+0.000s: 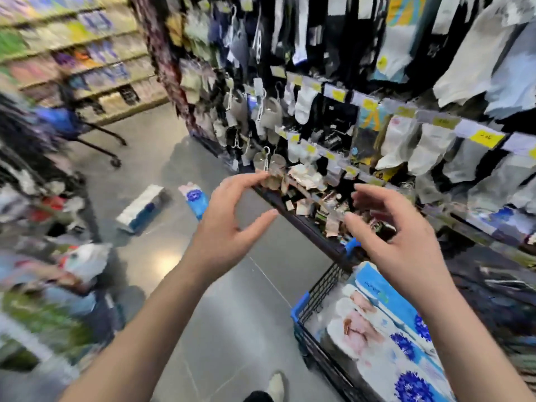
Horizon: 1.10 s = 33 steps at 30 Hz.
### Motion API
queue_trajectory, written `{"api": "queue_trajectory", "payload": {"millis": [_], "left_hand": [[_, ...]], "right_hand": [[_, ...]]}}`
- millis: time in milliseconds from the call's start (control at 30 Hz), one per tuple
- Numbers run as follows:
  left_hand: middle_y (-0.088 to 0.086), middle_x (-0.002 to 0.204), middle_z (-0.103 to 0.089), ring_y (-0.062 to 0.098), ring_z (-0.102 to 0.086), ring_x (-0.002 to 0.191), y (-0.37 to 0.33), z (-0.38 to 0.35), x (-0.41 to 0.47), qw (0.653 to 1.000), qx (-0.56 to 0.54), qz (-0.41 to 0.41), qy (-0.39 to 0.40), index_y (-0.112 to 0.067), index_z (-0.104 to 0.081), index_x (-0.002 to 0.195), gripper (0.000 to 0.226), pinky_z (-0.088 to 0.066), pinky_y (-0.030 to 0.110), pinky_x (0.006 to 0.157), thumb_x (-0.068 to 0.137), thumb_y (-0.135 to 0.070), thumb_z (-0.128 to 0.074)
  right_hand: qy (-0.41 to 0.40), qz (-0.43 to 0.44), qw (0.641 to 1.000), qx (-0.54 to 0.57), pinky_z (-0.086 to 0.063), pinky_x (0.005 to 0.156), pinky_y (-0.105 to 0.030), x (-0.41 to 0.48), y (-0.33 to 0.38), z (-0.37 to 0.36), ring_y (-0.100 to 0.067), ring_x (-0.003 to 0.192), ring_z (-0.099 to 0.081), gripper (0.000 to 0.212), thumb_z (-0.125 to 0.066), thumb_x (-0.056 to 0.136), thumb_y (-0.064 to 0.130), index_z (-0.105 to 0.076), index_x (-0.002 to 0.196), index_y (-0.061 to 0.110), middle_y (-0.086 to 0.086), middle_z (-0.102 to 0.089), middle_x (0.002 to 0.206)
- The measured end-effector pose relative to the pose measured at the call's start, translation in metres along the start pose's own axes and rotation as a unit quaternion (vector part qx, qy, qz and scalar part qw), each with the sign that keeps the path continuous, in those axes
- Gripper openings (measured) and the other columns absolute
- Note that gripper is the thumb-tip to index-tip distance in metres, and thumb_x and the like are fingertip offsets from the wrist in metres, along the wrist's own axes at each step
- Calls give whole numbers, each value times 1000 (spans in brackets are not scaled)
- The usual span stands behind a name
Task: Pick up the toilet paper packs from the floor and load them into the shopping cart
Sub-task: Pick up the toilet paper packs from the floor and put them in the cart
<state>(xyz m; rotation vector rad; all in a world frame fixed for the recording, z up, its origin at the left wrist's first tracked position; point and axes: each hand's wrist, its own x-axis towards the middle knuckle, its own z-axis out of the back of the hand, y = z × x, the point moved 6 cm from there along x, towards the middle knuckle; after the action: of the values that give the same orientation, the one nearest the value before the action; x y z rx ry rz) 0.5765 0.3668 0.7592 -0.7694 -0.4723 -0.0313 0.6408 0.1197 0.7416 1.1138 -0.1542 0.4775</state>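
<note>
Two on the floor (226, 320) — white-and-blue toilet paper pack (142, 208), blue-and-pink pack (195, 198) — near each other, well apart from the shopping cart (322, 288). Loaded packs (377, 332) lie in that cart, lower right, beside a sock rack (377, 129). Left hand (229, 227), right hand (397, 245): raised, fingers spread and loose, empty. Next reach, likely: step close, stoop, grip one pack at both ends, lift it level over the cart wall so the soft wrap does not snag.
</note>
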Motion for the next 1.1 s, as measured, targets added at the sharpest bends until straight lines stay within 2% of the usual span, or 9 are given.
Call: {"api": "queue_trajectory", "payload": {"millis": [67, 200, 367, 500, 600, 733, 833, 967, 1100], "left_hand": [[-15, 134, -54, 9, -49, 131, 18, 25, -15, 999, 7, 29, -29, -28, -52, 136, 48, -43, 41, 109, 91, -33, -70], [-16, 139, -52, 9, -47, 135, 61, 73, -42, 992, 18, 89, -86, -32, -52, 137, 51, -43, 44, 109, 90, -42, -66], [-17, 135, -54, 12, -51, 131, 122, 133, -57, 978, 14, 141, -155, -36, -53, 135, 50, -46, 40, 107, 87, -47, -63], [-17, 131, -53, 7, -51, 129, 175, 189, -54, 969, 8, 163, -187, -36, -53, 135, 47, -45, 32, 107, 90, -42, -67], [-16, 133, -53, 2, -50, 129, 214, 237, -51, 965, 15, 175, -197, -33, -53, 136, 47, -45, 31, 108, 92, -36, -68], [-17, 132, -54, -6, -49, 127, 265, 301, -44, 960, 28, 191, -203, -32, -53, 137, 48, -45, 26, 106, 91, -39, -65], [-17, 130, -54, -6, -49, 126, 294, 334, -34, 959, 37, 197, -201, -33, -52, 137, 48, -44, 23, 104, 91, -42, -64], [-26, 127, -52, -12, -49, 121, 324, 361, -20, 954, 34, 212, -208, -37, -52, 136, 46, -42, 14, 99, 91, -41, -65], [-19, 129, -54, -6, -50, 124, 355, 381, 3, 953, 50, 215, -206, -37, -52, 136, 45, -43, 17, 101, 93, -39, -65]], "right_hand": [[17, 8, 999, 29, -47, 102, -25, 6, 8, -24, -1, 115, -61, 41, -69, 89, 38, -61, 129, 32, 15, -66, 122], [69, 7, 995, 74, -50, 105, -38, 24, 24, -84, -6, 116, -64, 36, -72, 90, 35, -62, 125, 36, 15, -68, 120], [118, 15, 986, 112, -51, 103, -32, 57, 54, -166, -6, 111, -67, 33, -73, 90, 30, -65, 122, 30, 12, -70, 116], [146, 24, 982, 115, -51, 103, -35, 91, 85, -242, -7, 112, -66, 33, -72, 91, 24, -65, 123, 30, 12, -72, 116], [157, 28, 978, 131, -51, 104, -38, 118, 112, -300, -8, 113, -67, 31, -72, 92, 24, -66, 123, 30, 11, -72, 115], [167, 25, 974, 154, -53, 102, -31, 147, 145, -367, -6, 110, -68, 30, -71, 93, 23, -66, 122, 26, 10, -73, 115], [183, 27, 969, 161, -53, 100, -31, 165, 162, -409, -7, 110, -68, 29, -72, 93, 23, -66, 120, 26, 13, -72, 114], [194, 20, 965, 174, -53, 98, -27, 192, 173, -454, -7, 108, -69, 30, -72, 92, 22, -67, 121, 26, 12, -73, 113], [201, 10, 961, 191, -52, 92, -17, 226, 175, -498, -4, 107, -68, 27, -72, 91, 23, -68, 118, 27, 13, -73, 112]]}}
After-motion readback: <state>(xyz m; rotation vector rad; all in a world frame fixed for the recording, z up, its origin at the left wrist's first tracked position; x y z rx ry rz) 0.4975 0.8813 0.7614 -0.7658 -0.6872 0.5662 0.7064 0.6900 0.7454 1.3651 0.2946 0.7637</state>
